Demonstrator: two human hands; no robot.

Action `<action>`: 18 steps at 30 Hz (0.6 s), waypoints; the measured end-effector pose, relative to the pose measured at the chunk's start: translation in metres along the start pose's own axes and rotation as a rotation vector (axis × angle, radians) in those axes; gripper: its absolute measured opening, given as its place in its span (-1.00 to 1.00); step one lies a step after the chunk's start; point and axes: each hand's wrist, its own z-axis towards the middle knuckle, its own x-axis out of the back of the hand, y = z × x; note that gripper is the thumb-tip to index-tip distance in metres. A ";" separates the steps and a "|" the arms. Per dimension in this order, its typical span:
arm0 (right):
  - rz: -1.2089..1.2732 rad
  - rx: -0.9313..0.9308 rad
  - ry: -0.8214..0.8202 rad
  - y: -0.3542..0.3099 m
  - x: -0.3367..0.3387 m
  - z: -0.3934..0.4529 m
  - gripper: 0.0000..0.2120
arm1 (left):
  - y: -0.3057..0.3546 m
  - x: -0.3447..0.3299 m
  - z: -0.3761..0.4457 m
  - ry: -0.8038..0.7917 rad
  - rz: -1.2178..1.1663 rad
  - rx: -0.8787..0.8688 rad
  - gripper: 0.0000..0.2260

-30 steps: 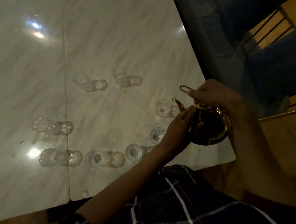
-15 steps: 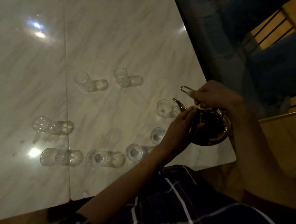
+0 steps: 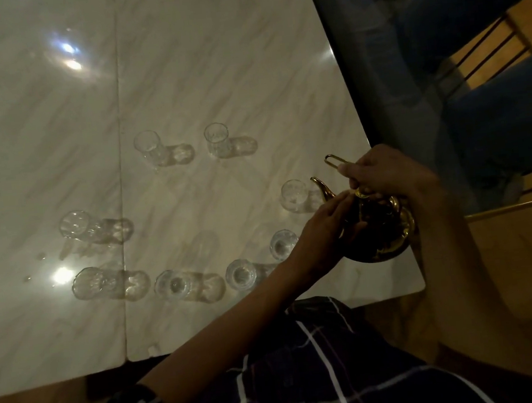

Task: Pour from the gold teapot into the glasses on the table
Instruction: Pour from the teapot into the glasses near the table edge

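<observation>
The gold teapot (image 3: 381,232) sits at the counter's (image 3: 210,59) near right corner, spout toward the nearest glass (image 3: 293,195). The right hand (image 3: 386,172) fingers close on its top handle; the left hand (image 3: 323,228) cups its side. Metal, probably heavy and slick: lift by the handle, steadying the body.

Teapot (image 3: 381,232) on table (image 3: 210,59), near right edge. Eight glasses (image 3: 217,139) on table, left of teapot: two far, two middle, four near. Both hands on teapot.
</observation>
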 end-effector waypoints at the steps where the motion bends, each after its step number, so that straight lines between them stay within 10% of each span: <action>1: -0.004 0.002 0.001 0.000 0.000 0.000 -0.63 | 0.000 0.000 0.000 0.001 -0.003 0.000 -0.52; 18: -0.029 0.001 -0.029 0.002 0.002 0.004 -0.63 | -0.003 -0.001 0.005 -0.027 0.007 0.005 -0.50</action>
